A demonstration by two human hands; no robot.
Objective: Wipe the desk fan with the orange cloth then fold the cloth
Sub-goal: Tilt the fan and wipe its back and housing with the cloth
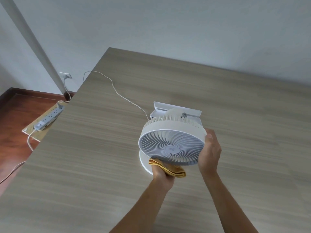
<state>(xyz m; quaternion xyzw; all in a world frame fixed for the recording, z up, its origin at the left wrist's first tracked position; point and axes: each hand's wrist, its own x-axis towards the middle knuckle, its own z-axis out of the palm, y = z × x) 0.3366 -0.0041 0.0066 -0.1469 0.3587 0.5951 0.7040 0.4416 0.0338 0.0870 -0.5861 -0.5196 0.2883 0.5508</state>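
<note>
A white desk fan [171, 145] with a round spiral grille stands on the wooden desk [101, 157], its head tilted up toward me. My right hand [209, 152] grips the right rim of the fan head. My left hand [162, 176] holds the bunched orange cloth [175, 170] against the lower edge of the grille, just above the fan's round white base [144, 163]. Part of the cloth is hidden under the fan head.
A white tray-like holder [176, 108] sits right behind the fan. The fan's white cord [117, 93] runs left across the desk and over its edge. On the floor to the left lies a power strip [48, 120], plugged into a wall socket [66, 75].
</note>
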